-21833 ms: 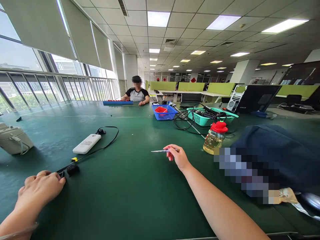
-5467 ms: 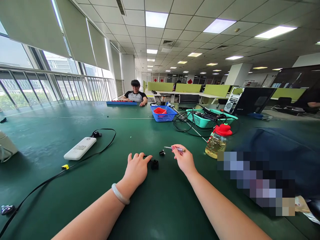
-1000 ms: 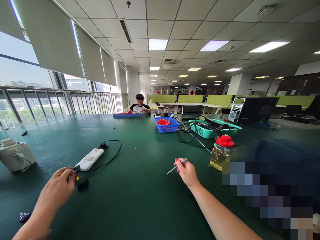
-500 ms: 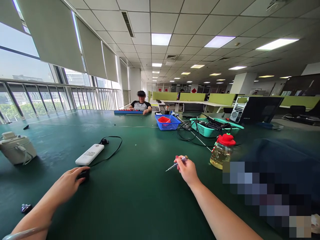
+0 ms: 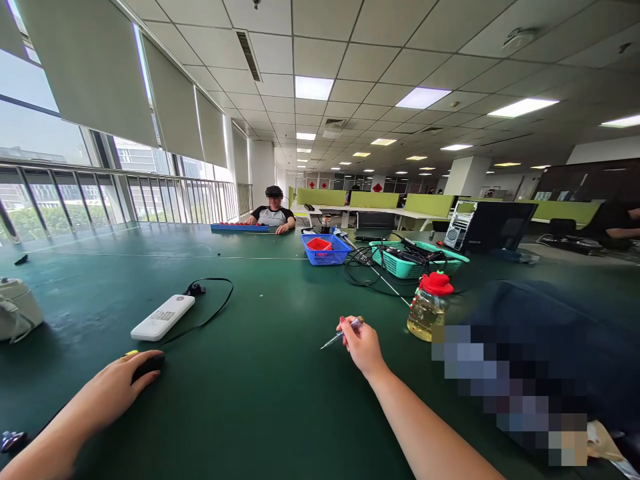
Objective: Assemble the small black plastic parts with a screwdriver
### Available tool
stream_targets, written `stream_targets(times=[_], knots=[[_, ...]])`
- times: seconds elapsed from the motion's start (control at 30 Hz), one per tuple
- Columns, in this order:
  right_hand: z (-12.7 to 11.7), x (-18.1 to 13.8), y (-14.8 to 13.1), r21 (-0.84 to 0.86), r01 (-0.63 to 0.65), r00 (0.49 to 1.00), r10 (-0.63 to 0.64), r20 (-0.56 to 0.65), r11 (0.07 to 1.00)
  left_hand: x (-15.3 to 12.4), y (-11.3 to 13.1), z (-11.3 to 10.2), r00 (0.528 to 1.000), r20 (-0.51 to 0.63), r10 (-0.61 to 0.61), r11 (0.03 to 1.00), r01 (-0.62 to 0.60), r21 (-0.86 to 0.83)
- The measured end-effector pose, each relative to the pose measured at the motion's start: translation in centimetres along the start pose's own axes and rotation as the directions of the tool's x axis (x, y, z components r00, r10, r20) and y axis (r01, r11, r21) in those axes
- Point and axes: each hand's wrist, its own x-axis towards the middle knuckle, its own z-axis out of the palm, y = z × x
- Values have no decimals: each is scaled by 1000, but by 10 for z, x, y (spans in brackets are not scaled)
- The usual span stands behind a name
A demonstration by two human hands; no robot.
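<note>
Right, I read this as the steadying step: the left hand [image 5: 113, 387] is settling a small black piece [image 5: 149, 365] while the right hand [image 5: 362, 345] keeps its tool out of the way. The black piece sits on the green table [image 5: 240, 407], in the near left part of my view, between my left thumb and fingers; the hand covers much of it, so I can't make out its shape. That hand is loosely curved, thumb apart from the fingers, and I can't tell whether it has a real grip or merely rests against the piece. My right hand is well apart from it, fingertips closed in a pinch around a slim pointed tool [image 5: 332, 341], whose tip slants down toward the left; whether the tip meets the tabletop I can't say. A yellow tag [image 5: 131, 353] shows just beyond my left knuckles, and the white device [image 5: 163, 317] lies past it, a black cord [image 5: 228, 301] looping around its far side. To my mind, the next move calls for a surer hold on the black piece, with the fingers clear of whichever face the tool has to reach, and then for closing the wide gap between tip and piece at a controlled angle, without snagging the cord.
</note>
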Motion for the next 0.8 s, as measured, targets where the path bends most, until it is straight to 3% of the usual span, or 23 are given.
stream_targets(times=[0.17, 0.3, 0.47, 0.57, 0.67, 0.73, 0.8], knots=[[0, -1, -3, -2, -1, 1000, 1, 11, 1000, 1, 3, -4, 1000, 11, 0, 998, 0, 60], [0, -2, -3, -1, 0, 1000, 0, 15, 1000, 1, 12, -6, 999, -47, 0, 997, 4, 72], [1, -3, -6, -1, 10, 1000, -10, 19, 1000, -2, 51, -8, 974, -99, 202, 974, -189, 124], [2, -5, -9, 2, 9, 1000, -9, 26, 1000, -7, 92, -12, 897, -109, 429, 900, -414, 134], [2, -5, -10, 3, 15, 1000, -15, 18, 1000, -16, 145, -15, 767, -119, 630, 777, -621, 105], [1, -5, -9, 0, 25, 1000, -25, 2, 1000, -19, 182, -13, 694, -102, 713, 701, -709, 81], [0, -4, -6, -2, 32, 999, -32, -12, 999, -18, 217, -6, 657, -69, 751, 660, -750, 47]])
